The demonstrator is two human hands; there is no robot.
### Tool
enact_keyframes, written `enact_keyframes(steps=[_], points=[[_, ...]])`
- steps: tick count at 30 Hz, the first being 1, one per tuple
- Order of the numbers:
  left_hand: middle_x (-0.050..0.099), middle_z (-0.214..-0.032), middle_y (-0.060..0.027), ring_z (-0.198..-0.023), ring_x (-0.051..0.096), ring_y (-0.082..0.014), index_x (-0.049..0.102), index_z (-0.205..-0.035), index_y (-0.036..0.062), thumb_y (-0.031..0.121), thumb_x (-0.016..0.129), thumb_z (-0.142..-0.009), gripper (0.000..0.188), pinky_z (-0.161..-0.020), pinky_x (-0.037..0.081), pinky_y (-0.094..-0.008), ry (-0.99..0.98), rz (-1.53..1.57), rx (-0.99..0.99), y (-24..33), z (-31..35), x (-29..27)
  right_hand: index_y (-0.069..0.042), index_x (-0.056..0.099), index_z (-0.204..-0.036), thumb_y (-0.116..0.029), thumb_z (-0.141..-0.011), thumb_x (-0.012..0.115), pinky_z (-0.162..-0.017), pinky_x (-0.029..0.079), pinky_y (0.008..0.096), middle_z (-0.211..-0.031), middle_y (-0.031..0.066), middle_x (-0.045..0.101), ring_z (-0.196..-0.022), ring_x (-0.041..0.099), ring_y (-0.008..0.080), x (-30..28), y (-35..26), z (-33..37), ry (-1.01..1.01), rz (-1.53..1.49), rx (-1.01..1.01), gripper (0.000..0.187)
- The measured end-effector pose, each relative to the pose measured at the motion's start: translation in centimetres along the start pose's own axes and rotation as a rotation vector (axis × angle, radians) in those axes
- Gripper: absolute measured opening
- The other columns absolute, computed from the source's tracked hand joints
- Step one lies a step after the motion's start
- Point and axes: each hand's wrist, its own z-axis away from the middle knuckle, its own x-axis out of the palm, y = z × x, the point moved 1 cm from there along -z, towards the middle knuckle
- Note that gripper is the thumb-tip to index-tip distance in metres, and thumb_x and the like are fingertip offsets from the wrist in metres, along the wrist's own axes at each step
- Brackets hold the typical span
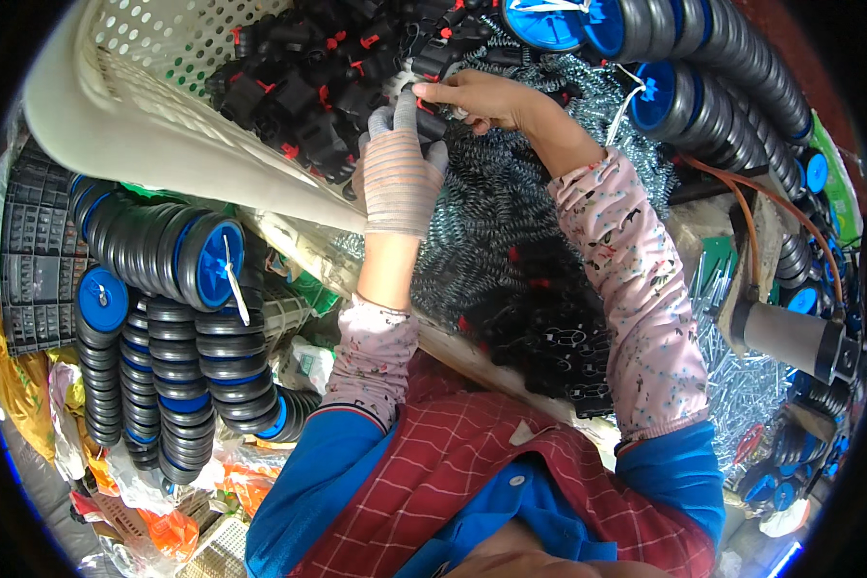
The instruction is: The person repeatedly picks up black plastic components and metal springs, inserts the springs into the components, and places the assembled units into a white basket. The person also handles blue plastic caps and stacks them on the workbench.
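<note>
My left hand (397, 178), in a striped knit glove, is closed around a small black plastic part (430, 126) with a bit of red on it. My right hand (491, 100) meets it from the right, thumb and fingers pinched at the left fingertips; what they grip is too small to make out. Just beyond both hands lies a heap of black plastic parts with red tabs (329, 94). Under my right wrist and forearm spreads a pile of metal coil springs (491, 193). More black parts (559, 337) lie nearer my body.
A white perforated basket (116, 106) stands at the far left. Strings of black wheels with blue hubs hang at left (154, 250) and far right (703, 77). On the right are a grey cylindrical tool (790, 337), an orange hose (747, 231) and loose metal pins (732, 385).
</note>
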Motion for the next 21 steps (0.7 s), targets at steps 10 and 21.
enact_keyframes(steps=[10,21], points=[[0.056,-0.108,-0.0219,-0.090,0.062,-0.0409,0.053,-0.126,0.0146,0.015,0.074,-0.076,0.055,-0.082,0.053,-0.0449,0.078,0.287,0.104,-0.4,1.8,0.5,0.003,0.069,-0.095,-0.049,-0.089,0.070,-0.043,0.040,0.0279,-0.062,0.0016,0.051,-0.048,0.048,0.0106,-0.2,3.1,2.3,0.319,0.447,-0.307,0.053],[0.058,-0.120,-0.0198,-0.110,0.059,-0.0376,0.057,-0.129,0.0049,0.009,0.079,-0.075,0.058,-0.094,0.050,-0.0425,0.205,0.585,0.688,0.6,5.7,1.1,-0.017,0.061,-0.111,-0.046,-0.102,0.047,-0.043,0.022,0.0220,-0.058,-0.0084,0.030,-0.046,0.027,0.0055,3.1,4.8,14.6,0.116,-0.567,0.336,0.034]])
